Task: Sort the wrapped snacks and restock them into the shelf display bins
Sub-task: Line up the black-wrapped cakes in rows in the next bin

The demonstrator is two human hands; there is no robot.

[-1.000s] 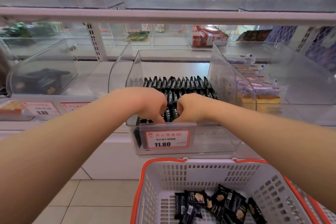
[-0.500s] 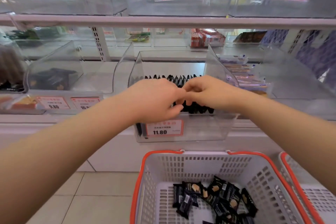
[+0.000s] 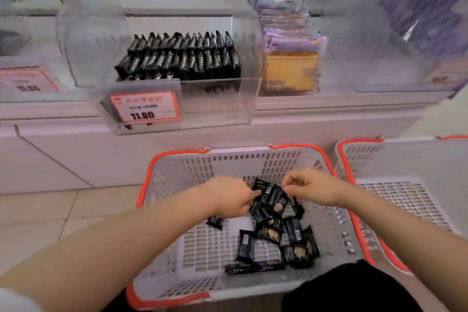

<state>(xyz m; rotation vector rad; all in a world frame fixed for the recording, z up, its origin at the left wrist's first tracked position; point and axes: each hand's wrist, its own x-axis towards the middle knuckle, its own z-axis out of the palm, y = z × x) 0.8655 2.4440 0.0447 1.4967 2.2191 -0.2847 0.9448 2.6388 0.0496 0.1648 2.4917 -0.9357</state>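
Both hands are down from the bin (image 3: 177, 99) and now sit in the near basket (image 3: 253, 159), over the loose pile of black snacks (image 3: 276, 223). A moment ago they were up at the bin's front, tucking packets into the rows; that placement looks finished, so I read this as the start of another pickup.

Left hand (image 3: 228, 200): fingers curled, tips at the pile's left edge, touching a packet. I cannot tell whether it has a real grip. Right hand (image 3: 311, 190): fingers bent downward over the top of the pile, pinching at a wrapper, hold unclear.

The bin on the shelf holds upright rows of the same black packets toward its far right, with room left at the front. The price tag (image 3: 144, 107) reads 11.80. A second basket (image 3: 405, 197) stands right of the first.

A good dozen packets remain in the basket, so several more trips seem needed.
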